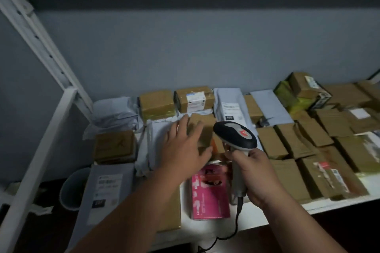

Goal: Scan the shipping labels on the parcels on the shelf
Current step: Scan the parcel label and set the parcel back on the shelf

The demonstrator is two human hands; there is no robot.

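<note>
My right hand grips the handle of a grey and black barcode scanner, its head tilted up and pointing away over the shelf. My left hand lies with straight fingers on a small brown cardboard parcel in the middle of the white shelf. A taped brown parcel with a white shipping label sits at the back. A pink box lies just in front of my hands. A grey mailer bag with a label hangs over the front left edge.
Many brown cardboard parcels fill the right half of the shelf, some stacked. Grey plastic mailers lie along the back. A white upright post and a diagonal brace frame the left side. The scanner cable hangs off the front edge.
</note>
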